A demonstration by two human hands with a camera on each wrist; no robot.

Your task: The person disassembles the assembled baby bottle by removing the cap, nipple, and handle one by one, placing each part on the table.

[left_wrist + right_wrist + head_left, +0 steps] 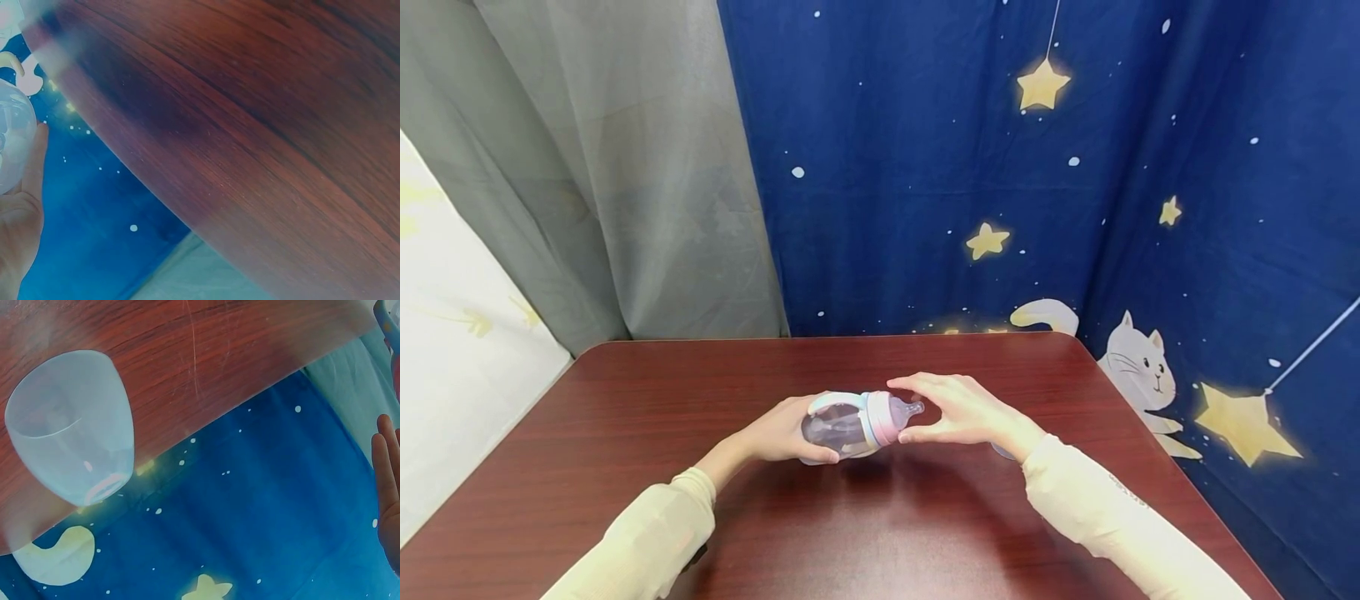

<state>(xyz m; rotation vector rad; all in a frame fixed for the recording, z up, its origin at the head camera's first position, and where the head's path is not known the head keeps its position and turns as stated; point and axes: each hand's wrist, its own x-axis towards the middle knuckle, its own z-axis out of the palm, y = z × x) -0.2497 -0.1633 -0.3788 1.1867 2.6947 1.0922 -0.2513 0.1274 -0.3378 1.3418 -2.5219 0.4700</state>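
Note:
A clear baby bottle with a pink collar, a pale blue handle and a clear teat lies tilted sideways above the table, its teat pointing right. My left hand grips the bottle's body from the left, thumb along the near side. My right hand is at the teat end, fingers and thumb spread apart in a C around the teat. Its thumb tip is close to the pink collar; whether it touches I cannot tell. In the right wrist view, the fingers of that hand look fairly straight.
A translucent cup-shaped cover stands on the dark red wooden table; in the head view my right wrist mostly hides it. Behind the table hang a grey curtain and a blue curtain with stars.

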